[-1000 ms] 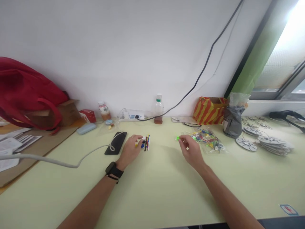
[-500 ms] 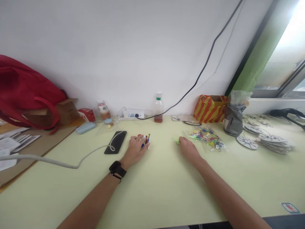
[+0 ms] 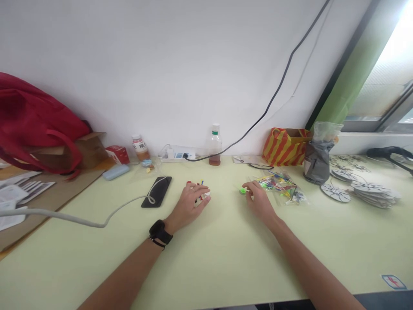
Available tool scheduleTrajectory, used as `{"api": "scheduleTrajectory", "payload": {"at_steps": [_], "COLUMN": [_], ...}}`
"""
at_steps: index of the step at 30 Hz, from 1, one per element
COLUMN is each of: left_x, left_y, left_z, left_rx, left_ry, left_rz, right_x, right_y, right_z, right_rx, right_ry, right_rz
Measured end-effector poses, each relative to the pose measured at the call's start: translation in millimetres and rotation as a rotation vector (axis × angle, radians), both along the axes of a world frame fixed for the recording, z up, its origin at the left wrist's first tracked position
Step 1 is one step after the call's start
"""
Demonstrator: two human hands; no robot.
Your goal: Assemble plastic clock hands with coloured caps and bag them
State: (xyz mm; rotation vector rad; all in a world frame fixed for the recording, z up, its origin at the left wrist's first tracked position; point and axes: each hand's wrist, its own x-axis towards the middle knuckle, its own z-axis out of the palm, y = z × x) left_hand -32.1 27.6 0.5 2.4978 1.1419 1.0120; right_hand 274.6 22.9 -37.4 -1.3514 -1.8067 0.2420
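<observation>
My left hand point(image 3: 188, 202), with a black watch at the wrist, reaches over a small group of coloured plastic pieces. A small white piece point(image 3: 205, 195) sits between its thumb and index fingertips. A red piece point(image 3: 189, 182) and a blue-and-yellow piece point(image 3: 202, 182) show just past the fingers; the others are partly hidden under the hand. My right hand point(image 3: 258, 200) is beside a small bright green piece point(image 3: 242, 190) on the table. Its thumb and index finger are apart, with nothing visible between them.
Right of my right hand lies a clear bag of coloured pieces point(image 3: 284, 187). A black phone point(image 3: 157, 192) with a cable lies left. Behind stand a bottle point(image 3: 215, 145), power strip point(image 3: 182, 155) and striped bag point(image 3: 284, 146). Patterned discs point(image 3: 371, 191) are stacked far right.
My left fingers have shifted right, and a white piece now shows between them. My right thumb and index finger have parted, leaving the green piece on the table.
</observation>
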Motion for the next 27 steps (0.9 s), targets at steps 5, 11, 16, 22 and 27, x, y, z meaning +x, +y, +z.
{"api": "scheduleTrajectory", "payload": {"at_steps": [5, 11, 16, 22, 27], "left_x": [0, -2, 3, 12, 21], "left_y": [4, 7, -2, -18, -25], "left_z": [-10.0, -16.4, -12.1, -5.0, -5.9], "left_rx": [0.038, 0.084, 0.061, -0.002, 0.051], "left_ry": [0.038, 0.117, 0.205, 0.249, 0.196], "left_rz": [0.06, 0.142, 0.053, -0.157, -0.14], "right_x": [-9, -15, -25, -37, -46], "right_y": [-3, -8, -20, -31, -34], "right_z": [-0.8, 1.2, 9.4, 15.7, 16.5], "right_rx": [-0.038, -0.04, -0.062, -0.134, -0.209], "right_ry": [0.016, 0.026, 0.016, -0.02, -0.045], "right_rz": [0.075, 0.144, 0.236, 0.318, 0.439]}}
